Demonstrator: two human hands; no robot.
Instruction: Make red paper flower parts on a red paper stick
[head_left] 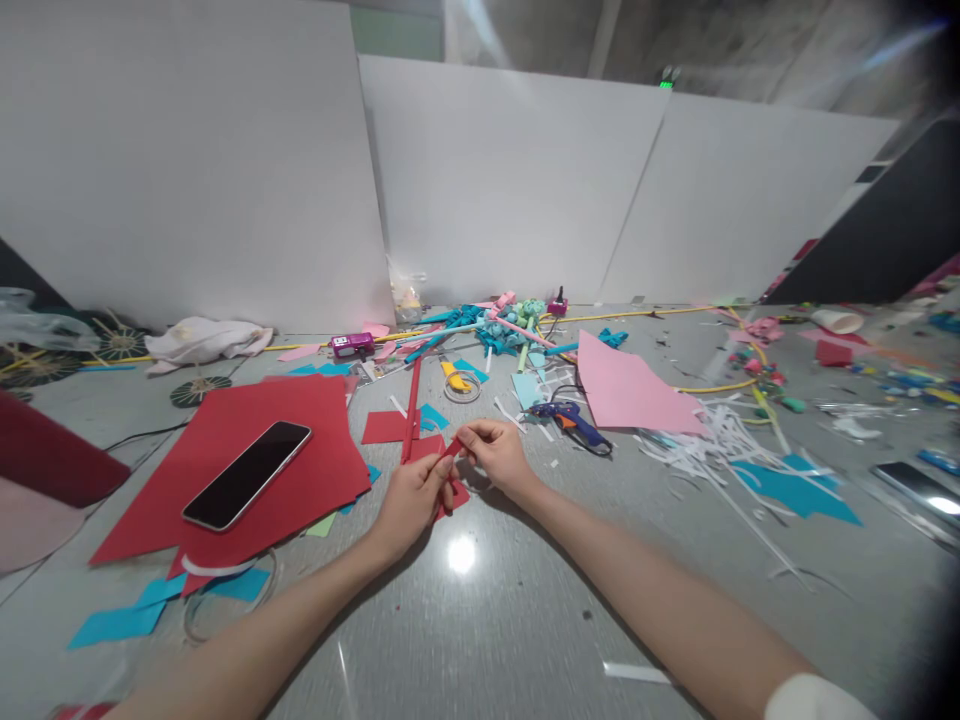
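Both my hands meet near the middle of the view, over the grey floor. A small strip of red paper is pinched between them. My left hand grips its lower end, and the fingertips of my right hand close on its upper end. Under and behind the hands lie red paper pieces and a thin red paper stick. A roll of clear tape rests just beyond, beside a yellow tool. Right of it sits a blue glue gun with an orange trigger.
On the left, a phone lies on a large red sheet, near blue scraps. Pink paper and white paper strips spread on the right. Teal paper flowers pile before the white panels. A yellow cord crosses behind.
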